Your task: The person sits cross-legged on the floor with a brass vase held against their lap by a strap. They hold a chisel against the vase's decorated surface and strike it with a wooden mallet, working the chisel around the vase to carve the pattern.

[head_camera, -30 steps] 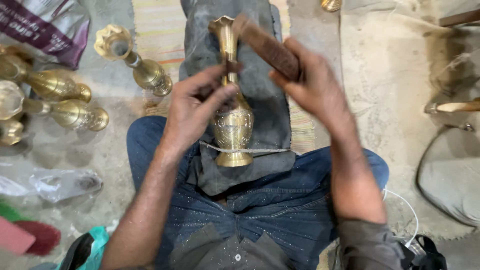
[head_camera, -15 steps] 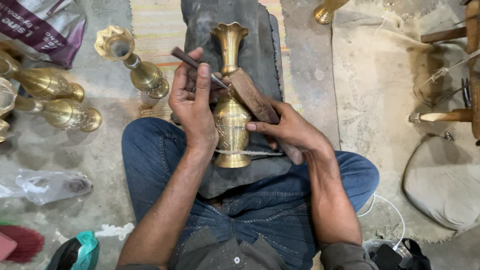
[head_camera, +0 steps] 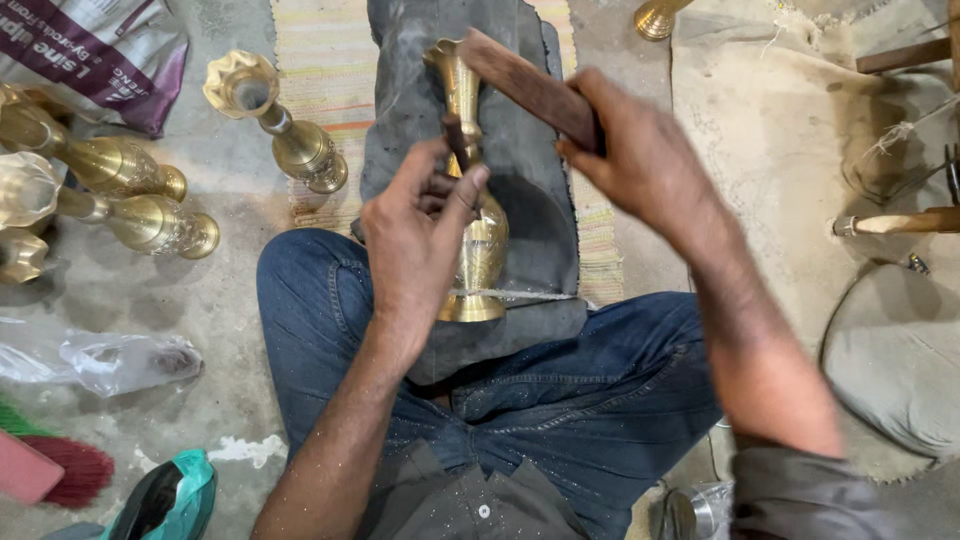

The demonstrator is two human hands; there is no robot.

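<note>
Right hand point(head_camera: 640, 165) gripping wooden block point(head_camera: 530, 88), grey floor point(head_camera: 150, 300), striped mat point(head_camera: 320, 60)

Illumination: even, diffuse, moderately bright; the source direction cannot be determined. Shadows are soft and short, falling close under the brass vases point(head_camera: 150, 215) on the floor point(head_camera: 160, 300). Small specular glints appear on the held vase point(head_camera: 482, 250). The right hand point(head_camera: 650, 165) and wooden block point(head_camera: 530, 85) show slight motion blur. The centre is sharp; mild wide-angle stretching occurs toward the edges
</note>
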